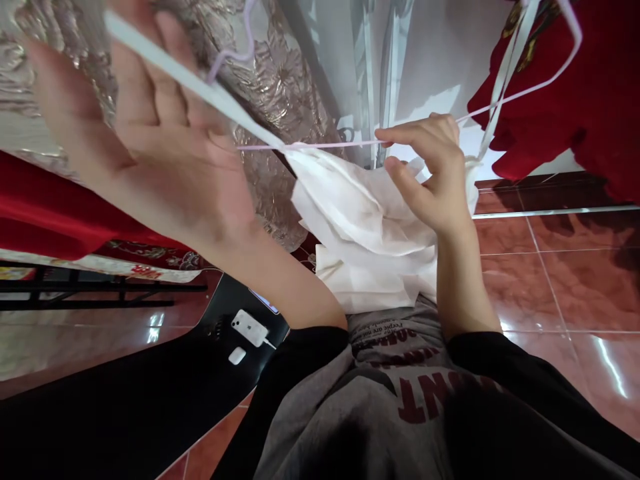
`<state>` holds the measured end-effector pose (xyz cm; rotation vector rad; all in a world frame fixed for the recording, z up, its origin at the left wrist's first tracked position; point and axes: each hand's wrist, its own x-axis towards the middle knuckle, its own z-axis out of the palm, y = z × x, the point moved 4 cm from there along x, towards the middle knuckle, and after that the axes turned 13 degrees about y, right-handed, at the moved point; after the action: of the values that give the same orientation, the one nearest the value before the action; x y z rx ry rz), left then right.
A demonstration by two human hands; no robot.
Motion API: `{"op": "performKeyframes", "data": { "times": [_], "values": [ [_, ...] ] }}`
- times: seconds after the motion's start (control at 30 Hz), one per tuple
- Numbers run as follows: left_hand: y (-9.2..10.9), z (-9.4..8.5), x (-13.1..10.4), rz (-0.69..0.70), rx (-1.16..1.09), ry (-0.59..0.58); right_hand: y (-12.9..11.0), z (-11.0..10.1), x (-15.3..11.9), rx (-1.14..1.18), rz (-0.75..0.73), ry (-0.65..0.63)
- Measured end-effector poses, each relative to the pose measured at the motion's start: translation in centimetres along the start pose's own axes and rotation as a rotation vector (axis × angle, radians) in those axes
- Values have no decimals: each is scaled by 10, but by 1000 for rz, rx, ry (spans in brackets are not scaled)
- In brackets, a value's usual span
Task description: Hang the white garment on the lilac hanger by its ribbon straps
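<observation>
The white cloth (pixel 360 200) hangs between the forearms, its lower edge by the gray shirt (pixel 415 400), while the left hand (pixel 185 167) is spread, palm showing, with a white strap (pixel 215 97) crossing its fingers. The right hand (pixel 435 173) has its index fingertip at the pink cord (pixel 335 145) and its thumb apart; whether the curled fingers grip the cord I cannot tell. With no pinch visible, the cord could slip off that fingertip, and strap and cord, meeting at the cloth's upper left corner, could tangle if drawn unevenly. A wide swing leftward could snag the strap on the patterned fabric (pixel 280 73). The left elbow sits close to the black table's (pixel 150 400) upper right edge, where a phone (pixel 249 327) and a small white case (pixel 237 355) lie; a drop there might knock them. More room opens rightward, above the floor tiles (pixel 555 293).
</observation>
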<state>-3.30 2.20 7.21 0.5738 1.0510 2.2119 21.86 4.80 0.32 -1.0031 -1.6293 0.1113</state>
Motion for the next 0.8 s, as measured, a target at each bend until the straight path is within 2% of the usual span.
{"op": "performKeyframes", "data": {
  "times": [0.03,0.1,0.13,0.17,0.23,0.33,0.37,0.4,0.5,0.53,0.57,0.63,0.7,0.8],
  "values": [
    [-6,-4,3,62,31,-60,0,-1,0,2,-6,-5],
    [-21,-20,10,164,6,20,1,-2,-1,0,-16,20],
    [-29,-29,12,202,67,119,0,-3,-2,0,-21,32],
    [-40,-33,12,165,130,137,-1,-3,-2,4,-28,35],
    [-58,-29,8,55,207,68,-5,0,-3,22,-39,22],
    [-72,-6,-8,-28,123,-124,-8,3,-4,21,-31,-13],
    [-74,1,-14,-9,72,-136,-7,0,-4,16,-33,28],
    [-76,6,-19,1,27,-153,-5,-5,-4,16,-51,122],
    [-83,13,-26,-19,-37,-200,10,-35,-3,61,-101,538],
    [-84,13,-25,-26,-33,-208,18,-43,-1,59,-66,598],
    [-84,12,-24,-19,-24,-208,25,-48,2,37,-4,589],
    [-82,8,-20,16,3,-193,31,-53,11,-24,130,448],
    [-78,6,-17,49,26,-190,24,-55,18,-6,187,337],
    [-74,6,-15,53,79,-220,5,-57,22,57,182,288]
  ]
}}
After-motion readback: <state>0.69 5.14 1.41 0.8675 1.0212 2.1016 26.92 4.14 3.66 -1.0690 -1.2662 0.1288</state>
